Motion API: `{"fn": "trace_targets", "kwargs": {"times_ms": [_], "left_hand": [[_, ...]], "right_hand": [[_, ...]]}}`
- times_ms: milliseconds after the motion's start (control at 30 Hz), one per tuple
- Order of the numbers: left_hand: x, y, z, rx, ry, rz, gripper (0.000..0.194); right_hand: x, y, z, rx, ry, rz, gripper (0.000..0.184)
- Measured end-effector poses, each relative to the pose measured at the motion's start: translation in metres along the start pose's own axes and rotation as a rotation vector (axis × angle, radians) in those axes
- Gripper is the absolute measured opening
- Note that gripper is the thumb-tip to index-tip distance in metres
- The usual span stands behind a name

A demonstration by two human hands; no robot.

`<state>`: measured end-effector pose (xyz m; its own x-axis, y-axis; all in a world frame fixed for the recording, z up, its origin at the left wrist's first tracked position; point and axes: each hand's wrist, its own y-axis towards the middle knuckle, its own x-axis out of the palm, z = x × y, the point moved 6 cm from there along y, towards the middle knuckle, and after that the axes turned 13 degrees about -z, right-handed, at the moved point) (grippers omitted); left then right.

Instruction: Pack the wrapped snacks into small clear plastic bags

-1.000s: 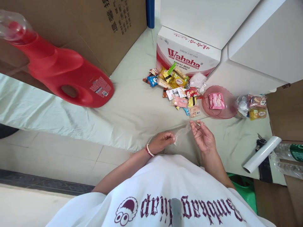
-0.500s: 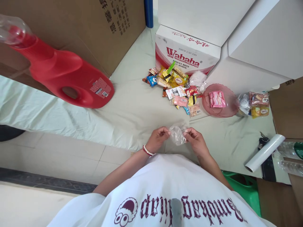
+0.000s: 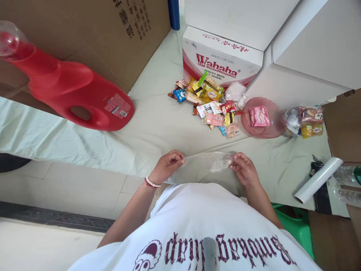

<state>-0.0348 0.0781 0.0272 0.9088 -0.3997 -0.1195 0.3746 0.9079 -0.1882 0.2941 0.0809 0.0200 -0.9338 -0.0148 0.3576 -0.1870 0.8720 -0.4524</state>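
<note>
A clear plastic bag (image 3: 207,161) is stretched sideways between my two hands, just in front of my shirt. My left hand (image 3: 170,165) pinches one end, and my right hand (image 3: 244,167) pinches the other, where the film is more bunched. Beyond them lies a heap of wrapped snacks (image 3: 210,96). To its right stands a pink ribbed glass bowl (image 3: 275,130) holding a pink snack packet (image 3: 258,116).
Behind the snacks stands a white and red Wahaha box (image 3: 222,56). A large red bottle (image 3: 93,86) lies at left by a cardboard box (image 3: 93,34). More packed snacks (image 3: 310,120) sit right of the bowl, and a white roll (image 3: 318,180) lies nearer me.
My hands have moved apart, the left one going left and the right one slightly right. The crumpled plastic bag between them is now drawn out into a long strip.
</note>
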Motion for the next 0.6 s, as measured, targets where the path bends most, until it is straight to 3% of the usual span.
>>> {"fn": "trace_targets", "kwargs": {"times_ms": [67, 133, 233, 300, 333, 400, 500, 533, 600], "left_hand": [[-0.017, 0.005, 0.011, 0.039, 0.192, -0.021, 0.028], [-0.035, 0.015, 0.023, 0.095, 0.380, 0.065, 0.019], [-0.054, 0.031, 0.044, 0.175, 0.507, 0.388, 0.011], [-0.053, 0.033, 0.053, 0.162, 0.509, 0.643, 0.017], [-0.047, 0.033, 0.055, 0.137, 0.497, 0.711, 0.017], [-0.019, 0.037, 0.053, 0.082, 0.449, 0.637, 0.024], [0.047, 0.045, 0.044, 0.045, 0.356, 0.231, 0.032], [0.066, 0.046, 0.041, 0.023, 0.340, 0.159, 0.031], [0.094, 0.050, 0.034, -0.035, 0.323, 0.101, 0.055]], "right_hand": [[-0.006, 0.000, -0.007, 0.003, -0.097, -0.042, 0.030], [-0.008, -0.001, -0.012, 0.000, -0.226, -0.091, 0.029], [-0.002, -0.003, -0.012, -0.029, -0.345, -0.111, 0.029], [0.003, -0.005, -0.008, -0.068, -0.357, -0.081, 0.029], [0.006, -0.006, -0.006, -0.094, -0.358, -0.058, 0.029], [0.012, -0.009, 0.000, -0.143, -0.364, -0.020, 0.028], [0.021, -0.013, 0.010, -0.163, -0.382, -0.016, 0.026], [0.023, -0.014, 0.012, -0.163, -0.388, -0.023, 0.026], [0.028, -0.016, 0.014, -0.166, -0.394, -0.042, 0.025]]}}
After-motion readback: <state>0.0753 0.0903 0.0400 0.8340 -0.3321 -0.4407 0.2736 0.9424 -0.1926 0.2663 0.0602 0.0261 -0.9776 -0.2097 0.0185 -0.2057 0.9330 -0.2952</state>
